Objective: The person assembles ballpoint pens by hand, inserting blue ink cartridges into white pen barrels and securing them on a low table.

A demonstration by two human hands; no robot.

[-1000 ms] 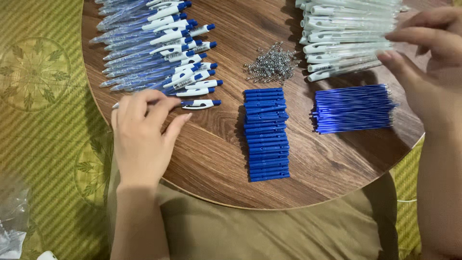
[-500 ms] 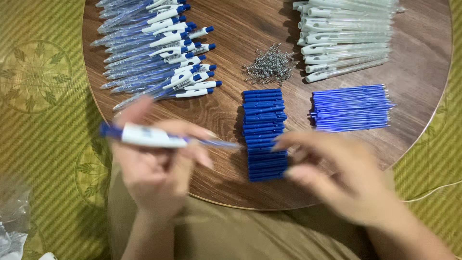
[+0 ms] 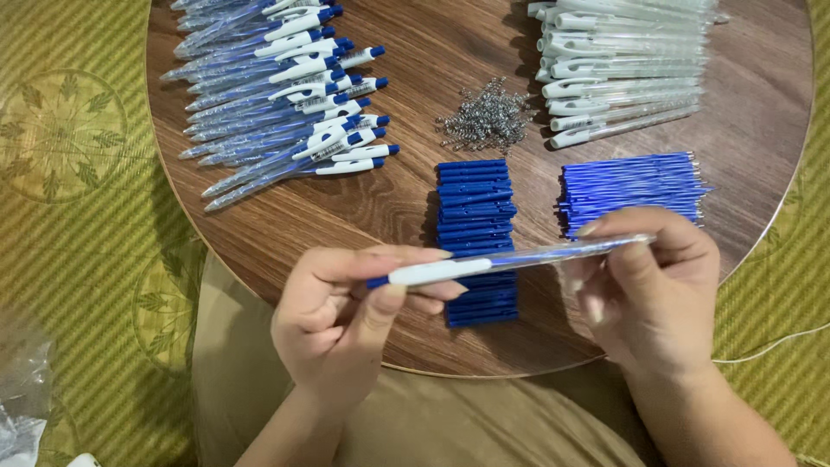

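Fingers of left hand and right hand are pinching one blue-and-white pen closed; keeping it level above the round wooden table seems wise.

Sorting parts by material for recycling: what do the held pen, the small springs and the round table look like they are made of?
Pen: plastic, clear glossy barrel with white and blue end.
Springs: likely metal, by their silvery glint and thin coils.
Table: brown wood grain with a light sheen; solid wood or laminate is unclear.
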